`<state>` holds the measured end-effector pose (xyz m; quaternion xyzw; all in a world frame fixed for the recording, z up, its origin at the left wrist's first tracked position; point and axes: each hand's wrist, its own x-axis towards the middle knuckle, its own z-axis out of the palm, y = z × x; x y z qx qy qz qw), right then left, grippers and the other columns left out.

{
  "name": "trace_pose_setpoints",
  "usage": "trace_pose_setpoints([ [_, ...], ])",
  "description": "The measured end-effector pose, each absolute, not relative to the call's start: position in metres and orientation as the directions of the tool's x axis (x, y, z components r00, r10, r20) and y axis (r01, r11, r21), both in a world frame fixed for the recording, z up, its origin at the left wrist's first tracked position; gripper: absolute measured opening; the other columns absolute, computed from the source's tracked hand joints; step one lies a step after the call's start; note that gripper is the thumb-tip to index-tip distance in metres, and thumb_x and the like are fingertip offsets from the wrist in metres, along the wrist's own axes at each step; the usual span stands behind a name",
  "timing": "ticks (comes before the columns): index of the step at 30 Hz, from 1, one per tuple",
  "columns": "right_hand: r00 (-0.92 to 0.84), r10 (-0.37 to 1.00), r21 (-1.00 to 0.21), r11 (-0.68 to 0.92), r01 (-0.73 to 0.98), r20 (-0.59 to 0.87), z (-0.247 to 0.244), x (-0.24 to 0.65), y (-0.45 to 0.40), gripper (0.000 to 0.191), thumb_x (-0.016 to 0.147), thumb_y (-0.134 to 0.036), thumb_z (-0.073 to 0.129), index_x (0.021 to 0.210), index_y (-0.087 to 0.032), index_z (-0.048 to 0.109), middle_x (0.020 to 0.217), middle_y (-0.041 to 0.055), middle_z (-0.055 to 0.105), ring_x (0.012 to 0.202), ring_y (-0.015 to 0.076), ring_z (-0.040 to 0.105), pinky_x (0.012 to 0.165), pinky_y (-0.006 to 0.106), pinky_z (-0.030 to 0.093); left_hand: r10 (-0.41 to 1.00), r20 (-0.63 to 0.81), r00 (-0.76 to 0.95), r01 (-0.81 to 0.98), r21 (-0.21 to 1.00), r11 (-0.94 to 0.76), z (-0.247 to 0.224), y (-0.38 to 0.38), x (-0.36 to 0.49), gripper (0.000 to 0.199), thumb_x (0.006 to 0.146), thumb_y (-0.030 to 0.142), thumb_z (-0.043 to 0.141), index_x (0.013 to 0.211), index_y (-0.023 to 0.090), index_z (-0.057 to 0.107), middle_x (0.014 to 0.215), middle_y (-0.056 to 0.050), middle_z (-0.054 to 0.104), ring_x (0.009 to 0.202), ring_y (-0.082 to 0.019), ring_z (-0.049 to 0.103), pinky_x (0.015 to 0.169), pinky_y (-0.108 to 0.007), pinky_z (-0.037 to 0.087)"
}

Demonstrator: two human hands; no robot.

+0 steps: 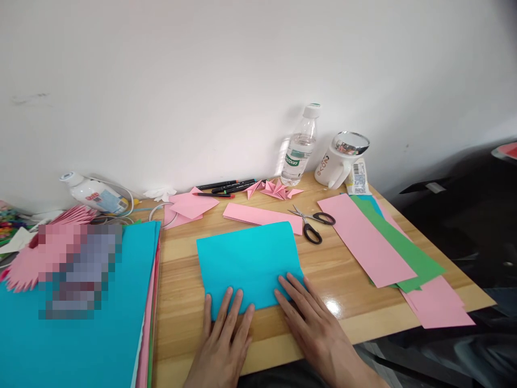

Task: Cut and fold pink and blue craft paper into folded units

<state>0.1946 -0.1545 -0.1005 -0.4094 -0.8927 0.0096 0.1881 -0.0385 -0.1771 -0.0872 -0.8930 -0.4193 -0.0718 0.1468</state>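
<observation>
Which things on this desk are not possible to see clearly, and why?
In the head view:
1) near edge of the blue sheet, partly covered by the left hand and right hand;
2) grey object on the paper stack, blurred by coarse pixels;
3) that stack, cut off by the left and bottom picture edges;
4) marks on the black pens, too small to read.

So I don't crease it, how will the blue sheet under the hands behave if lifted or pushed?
The sheet looks paper-thin, so it's probably light and may sag from one edge. Pushed, it would likely slide easily: the table shows a glossy glare.
</observation>
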Motion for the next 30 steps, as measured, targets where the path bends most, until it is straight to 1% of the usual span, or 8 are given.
trace_pose_setpoints([
  [3, -0.594, 0.733, -0.163, 0.665, 0.729, 0.332, -0.1016, 0.1946, -0.1542, 0.042, 0.088, -0.012, 0.041, 0.130, -0.017, 0.044, 0.140, 0.0120, 0.038, 0.132, 0.0286, 0.027, 0.102, 0.051, 0.037, 0.728, 0.247, 0.640, 0.769, -0.193, -0.610, -0.0880, -0.1767, -0.0388, 0.044, 0.085, 0.023, 0.048, 0.129, 0.017, 0.046, 0.137, -0.010, 0.045, 0.130, -0.028, 0.032, 0.109, -0.054, 0.010],
  [12, -0.616, 0.718, -0.125, 0.677, 0.725, 0.324, -0.1060, 0.1957, -0.1532, 0.042, 0.088, -0.013, 0.042, 0.130, -0.015, 0.044, 0.141, 0.0123, 0.037, 0.132, 0.0303, 0.026, 0.099, 0.051, 0.042, 0.729, 0.232, 0.644, 0.765, -0.211, -0.609, -0.0851, -0.1789, -0.0377, 0.045, 0.085, 0.021, 0.048, 0.130, 0.017, 0.045, 0.136, -0.010, 0.046, 0.129, -0.030, 0.033, 0.108, -0.056, 0.007],
  [17, -0.614, 0.720, -0.131, 0.677, 0.724, 0.324, -0.1052, 0.1950, -0.1544, 0.043, 0.087, -0.012, 0.043, 0.130, -0.013, 0.043, 0.140, 0.0138, 0.038, 0.132, 0.0313, 0.025, 0.100, 0.051, 0.041, 0.742, 0.210, 0.637, 0.770, -0.211, -0.602, -0.0858, -0.1810, -0.0377, 0.048, 0.085, 0.021, 0.050, 0.131, 0.017, 0.043, 0.138, -0.012, 0.043, 0.129, -0.031, 0.033, 0.107, -0.058, 0.007],
  [24, -0.604, 0.721, -0.126, 0.671, 0.731, 0.340, -0.1038, 0.1939, -0.1565, 0.043, 0.089, -0.011, 0.040, 0.131, -0.014, 0.042, 0.139, 0.0144, 0.039, 0.133, 0.0309, 0.025, 0.100, 0.052, 0.039, 0.760, 0.194, 0.621, 0.783, -0.204, -0.587, -0.0840, -0.1820, -0.0357, 0.048, 0.085, 0.023, 0.049, 0.132, 0.018, 0.041, 0.140, -0.010, 0.041, 0.130, -0.030, 0.032, 0.108, -0.057, 0.007],
  [30, -0.623, 0.706, -0.103, 0.685, 0.721, 0.337, -0.1069, 0.1959, -0.1559, 0.041, 0.090, -0.014, 0.041, 0.131, -0.013, 0.042, 0.138, 0.0148, 0.040, 0.132, 0.0320, 0.027, 0.099, 0.052, 0.040, 0.777, 0.188, 0.600, 0.798, -0.201, -0.568, -0.0845, -0.1822, -0.0345, 0.048, 0.086, 0.022, 0.047, 0.134, 0.019, 0.039, 0.141, -0.009, 0.040, 0.130, -0.030, 0.031, 0.107, -0.058, 0.007],
])
